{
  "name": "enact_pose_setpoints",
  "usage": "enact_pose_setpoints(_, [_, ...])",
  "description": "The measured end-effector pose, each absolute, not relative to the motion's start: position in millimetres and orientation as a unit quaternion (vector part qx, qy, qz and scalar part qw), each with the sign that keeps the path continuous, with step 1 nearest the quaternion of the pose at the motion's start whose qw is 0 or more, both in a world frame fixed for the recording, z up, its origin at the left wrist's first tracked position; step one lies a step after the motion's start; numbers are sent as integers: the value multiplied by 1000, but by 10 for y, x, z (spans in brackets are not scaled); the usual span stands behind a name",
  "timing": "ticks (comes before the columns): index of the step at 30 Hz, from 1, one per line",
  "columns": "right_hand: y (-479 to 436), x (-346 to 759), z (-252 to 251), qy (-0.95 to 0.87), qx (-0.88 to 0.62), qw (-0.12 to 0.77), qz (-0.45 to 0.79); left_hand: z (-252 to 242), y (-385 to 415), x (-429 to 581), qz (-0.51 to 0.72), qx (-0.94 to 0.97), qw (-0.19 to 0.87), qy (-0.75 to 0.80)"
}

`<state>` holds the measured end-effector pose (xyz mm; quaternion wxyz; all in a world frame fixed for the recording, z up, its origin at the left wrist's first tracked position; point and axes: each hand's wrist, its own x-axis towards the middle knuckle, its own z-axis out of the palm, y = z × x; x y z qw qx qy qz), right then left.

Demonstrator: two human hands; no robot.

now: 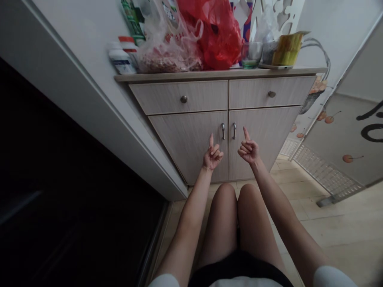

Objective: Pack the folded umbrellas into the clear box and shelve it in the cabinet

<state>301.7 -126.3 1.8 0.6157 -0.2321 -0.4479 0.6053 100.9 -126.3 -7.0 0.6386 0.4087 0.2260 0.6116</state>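
Note:
My left hand [213,156] is in front of the cabinet's left door [188,139], palm up. Its index finger points forward at a spot beside the left metal handle [223,131], while the other fingers curl loosely. Mirroring it, my right hand [249,150] points its index finger up near the right metal handle [234,130], in front of the right door [266,131]. Neither hand holds anything. Both doors are closed. I cannot tell whether a fingertip touches the wood.
Above are two closed drawers with round knobs [183,99]. The cabinet top [179,75] carries white bottles [122,61], a clear plastic bag [167,52], a red bag [220,40], a glass [251,56] and a yellow container [287,50]. A printed panel [338,147] stands at right.

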Motion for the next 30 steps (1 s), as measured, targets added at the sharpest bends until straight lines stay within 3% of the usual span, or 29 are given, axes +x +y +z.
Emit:
enact_pose_setpoints(3, [-1026,2948,-46,-473,-365,630,496,-61,-1032,1097,585,445,609,298])
enact_pose_setpoints(8, [-534,2745,-125,-533,-528,614,246,-56,-566,1425,576,515,384,505])
enact_pose_setpoints(16, [-349,2691,-221,-595,-520,559,251,-71,-519,1479,485,641,259,536])
enact_pose_setpoints(30, [-1693,3194,-458,-569,-529,622,93,-546,-1622,924,614,613,117,483])
